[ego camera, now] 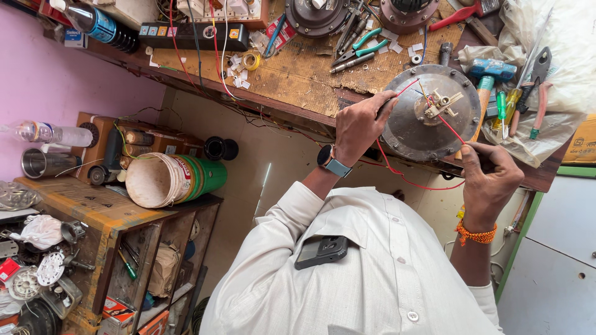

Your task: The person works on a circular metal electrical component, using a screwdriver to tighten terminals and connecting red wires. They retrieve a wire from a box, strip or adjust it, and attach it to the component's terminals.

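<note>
A round grey metal motor housing (413, 127) lies on the wooden workbench (298, 77), with a pale terminal piece (442, 103) at its centre. My left hand (360, 124), with a watch on the wrist, is closed at the housing's left rim and pinches a dark-tipped end of a red wire (406, 88). My right hand (490, 180), with an orange thread on the wrist, is closed at the lower right rim on another red wire (452, 127) that runs from the centre. A loop of red wire (410, 181) hangs below the bench edge.
Pliers (357, 53), screwdrivers (501, 108), a blue-headed hammer (490, 71), more motor parts (316, 15) and a power strip (192, 36) crowd the bench. A green and white bucket (177, 180) and bottles (53, 133) sit on a low shelf at left. A phone (321, 251) sits in my shirt pocket.
</note>
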